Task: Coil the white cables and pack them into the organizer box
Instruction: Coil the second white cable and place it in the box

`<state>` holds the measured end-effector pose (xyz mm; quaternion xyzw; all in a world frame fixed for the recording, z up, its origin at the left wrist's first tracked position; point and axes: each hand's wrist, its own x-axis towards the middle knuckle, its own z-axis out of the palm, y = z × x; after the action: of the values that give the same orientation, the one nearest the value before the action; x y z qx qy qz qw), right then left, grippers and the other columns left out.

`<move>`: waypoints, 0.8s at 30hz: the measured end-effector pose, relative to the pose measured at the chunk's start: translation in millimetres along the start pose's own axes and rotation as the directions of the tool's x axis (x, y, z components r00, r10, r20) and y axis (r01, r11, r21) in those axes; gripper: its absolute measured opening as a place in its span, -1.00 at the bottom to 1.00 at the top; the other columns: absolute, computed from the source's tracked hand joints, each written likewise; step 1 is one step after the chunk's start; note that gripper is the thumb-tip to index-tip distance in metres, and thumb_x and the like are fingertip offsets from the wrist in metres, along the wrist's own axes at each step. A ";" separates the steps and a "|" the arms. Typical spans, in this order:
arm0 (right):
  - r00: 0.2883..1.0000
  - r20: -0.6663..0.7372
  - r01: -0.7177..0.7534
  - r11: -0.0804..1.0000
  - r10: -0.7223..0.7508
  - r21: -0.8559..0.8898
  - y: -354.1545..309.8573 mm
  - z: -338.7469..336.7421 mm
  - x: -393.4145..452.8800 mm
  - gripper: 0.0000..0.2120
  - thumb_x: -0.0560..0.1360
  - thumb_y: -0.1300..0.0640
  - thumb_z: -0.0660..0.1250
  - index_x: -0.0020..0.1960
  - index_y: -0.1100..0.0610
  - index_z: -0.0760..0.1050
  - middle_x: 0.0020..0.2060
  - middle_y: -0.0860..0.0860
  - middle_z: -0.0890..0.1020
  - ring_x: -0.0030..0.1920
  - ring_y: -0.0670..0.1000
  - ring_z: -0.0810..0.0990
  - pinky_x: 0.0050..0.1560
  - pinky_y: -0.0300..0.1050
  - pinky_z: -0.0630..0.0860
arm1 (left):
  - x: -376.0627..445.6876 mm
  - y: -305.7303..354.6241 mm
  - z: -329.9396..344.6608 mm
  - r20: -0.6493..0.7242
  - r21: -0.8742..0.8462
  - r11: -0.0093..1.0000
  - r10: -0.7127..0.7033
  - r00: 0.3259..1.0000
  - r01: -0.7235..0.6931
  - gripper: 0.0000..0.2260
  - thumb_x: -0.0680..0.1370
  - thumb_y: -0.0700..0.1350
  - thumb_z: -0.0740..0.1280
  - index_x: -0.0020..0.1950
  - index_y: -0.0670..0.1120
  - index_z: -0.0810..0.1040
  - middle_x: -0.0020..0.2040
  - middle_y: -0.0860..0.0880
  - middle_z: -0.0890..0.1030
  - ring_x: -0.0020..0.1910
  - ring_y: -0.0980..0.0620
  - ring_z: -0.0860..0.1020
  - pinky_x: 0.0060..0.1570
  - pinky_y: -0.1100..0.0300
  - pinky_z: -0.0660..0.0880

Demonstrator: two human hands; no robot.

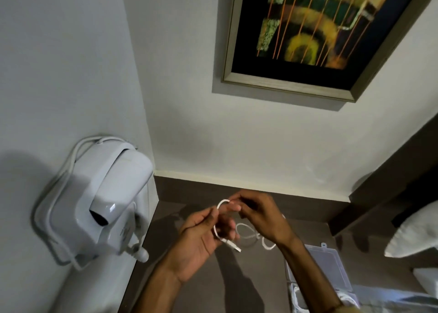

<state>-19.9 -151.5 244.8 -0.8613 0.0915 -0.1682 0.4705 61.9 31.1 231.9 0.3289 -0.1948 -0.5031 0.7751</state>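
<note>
Both of my hands hold one white cable (218, 231) above a dark brown tabletop (239, 282). My left hand (200, 240) pinches the cable near its plug end, and the plug (233, 245) hangs below my fingers. My right hand (257, 215) grips the other part, bending the cable into an arc between the hands. More white cable (248, 235) lies in loose loops on the table under my right wrist. A clear plastic organizer box (329, 266) lies open at the lower right, with white cable (344, 297) inside its lower half, partly hidden by my right forearm.
A white wall-mounted hair dryer (104, 199) with its cord hangs on the left wall, close to the table edge. A framed painting (315, 28) hangs on the back wall. A dark headboard (391, 177) and a white pillow (417, 232) border the right side.
</note>
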 end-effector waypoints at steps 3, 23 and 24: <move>1.000 0.027 -0.011 1.000 0.012 -0.024 6.2 15.6 -13.4 -0.87 0.59 0.21 0.35 0.01 0.04 0.65 -0.11 -0.07 0.77 -0.12 -0.01 0.73 -0.06 -0.03 0.67 | 3.0 2.1 5.8 0.049 -0.063 0.996 0.058 0.997 -0.055 -0.64 0.66 -0.19 0.15 0.35 -0.38 0.50 0.05 -0.27 0.66 0.09 -0.20 0.65 0.23 0.00 0.57; 0.980 0.052 0.160 0.605 -0.192 -0.780 -59.4 -36.7 -56.3 -0.85 0.45 0.04 0.51 -0.02 -0.13 0.64 0.11 -0.12 0.61 0.22 0.03 0.54 0.21 0.03 0.53 | 0.5 -23.5 -0.5 0.019 0.722 0.687 0.101 0.995 -0.083 -0.77 0.68 -0.14 0.22 0.03 -0.19 0.64 -0.10 -0.26 0.69 -0.14 -0.12 0.69 0.00 -0.13 0.57; 0.975 0.060 0.179 0.593 -0.215 -0.785 -56.7 -41.7 -50.4 -0.83 0.45 0.09 0.53 0.00 -0.12 0.66 0.20 -0.08 0.62 0.32 0.07 0.53 0.31 0.11 0.50 | -1.5 -21.9 6.0 0.041 0.643 0.765 0.015 0.999 -0.038 -0.74 0.67 -0.09 0.22 0.02 -0.22 0.64 -0.08 -0.37 0.65 -0.17 -0.19 0.65 -0.02 -0.18 0.56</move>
<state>-82.3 -137.4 303.1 -0.9809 0.0698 -0.1799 0.0227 43.2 24.5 220.7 0.5633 -0.3727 -0.4003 0.6193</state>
